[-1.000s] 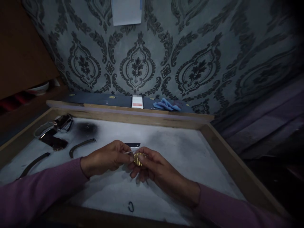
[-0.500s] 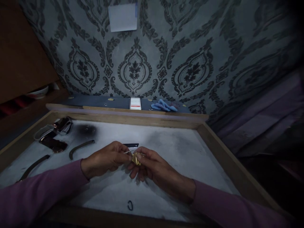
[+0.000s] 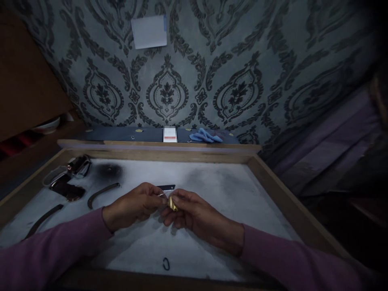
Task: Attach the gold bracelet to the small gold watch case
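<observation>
In the middle of the tray, my right hand (image 3: 200,214) pinches a small shiny gold-coloured piece (image 3: 172,203) between thumb and forefinger; its other fingers curl beneath. My left hand (image 3: 133,206) is closed at the left of that piece, fingertips together on a thin pale sliver (image 3: 163,194) that shows only in part. Whether the sliver touches the gold piece I cannot tell. Just behind the fingers lies a dark flat strip (image 3: 167,187) with a small hole near its end, its left part hidden by my left hand.
A wooden-rimmed tray (image 3: 212,154) with a white bottom surrounds the hands. At its left lie dark glossy pieces (image 3: 68,190) and two curved dark strips (image 3: 103,193). A dark C-shaped bit (image 3: 166,264) lies near the front edge. Beyond the rim are a blue cloth (image 3: 206,136) and a small box (image 3: 170,134).
The gold piece has turned in my right fingers and now shows a smoother, rounded side. Both hands stay close together. The camera view has tilted up slightly.
</observation>
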Demonstrator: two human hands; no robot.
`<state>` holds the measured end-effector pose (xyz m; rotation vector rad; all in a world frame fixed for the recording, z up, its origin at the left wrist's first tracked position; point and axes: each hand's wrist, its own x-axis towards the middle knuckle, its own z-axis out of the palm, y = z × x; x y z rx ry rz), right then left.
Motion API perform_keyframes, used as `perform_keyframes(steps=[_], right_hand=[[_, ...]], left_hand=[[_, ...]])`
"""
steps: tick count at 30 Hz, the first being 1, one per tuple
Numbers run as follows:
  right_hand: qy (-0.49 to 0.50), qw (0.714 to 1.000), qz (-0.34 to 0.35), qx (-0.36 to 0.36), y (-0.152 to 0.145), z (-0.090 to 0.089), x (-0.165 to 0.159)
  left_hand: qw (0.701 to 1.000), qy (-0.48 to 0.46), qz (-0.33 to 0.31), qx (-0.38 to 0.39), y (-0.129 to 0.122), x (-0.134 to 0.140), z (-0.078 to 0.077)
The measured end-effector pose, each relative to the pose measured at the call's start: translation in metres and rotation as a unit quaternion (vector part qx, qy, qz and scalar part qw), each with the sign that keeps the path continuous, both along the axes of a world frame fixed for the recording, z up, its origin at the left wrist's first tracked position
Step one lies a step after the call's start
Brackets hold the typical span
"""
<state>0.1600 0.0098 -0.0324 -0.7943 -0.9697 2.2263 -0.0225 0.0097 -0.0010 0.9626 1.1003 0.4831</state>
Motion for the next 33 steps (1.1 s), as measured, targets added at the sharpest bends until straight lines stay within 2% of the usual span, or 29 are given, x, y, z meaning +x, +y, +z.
perform_keyframes(steps=[11, 33], right_hand=[[-0.011, 1.000, -0.003, -0.005, 0.0007, 0.0021, 0.0006], [0.012, 1.000, -0.008, 0.003, -0.0004, -0.0033, 0.0013]], left_hand=[[1.000, -0.015, -0.025, 0.009, 0.0016, -0.0024, -0.0008], [1.000, -0.013, -0.019, 0.003, 0.0002, 0.0009, -0.0034]])
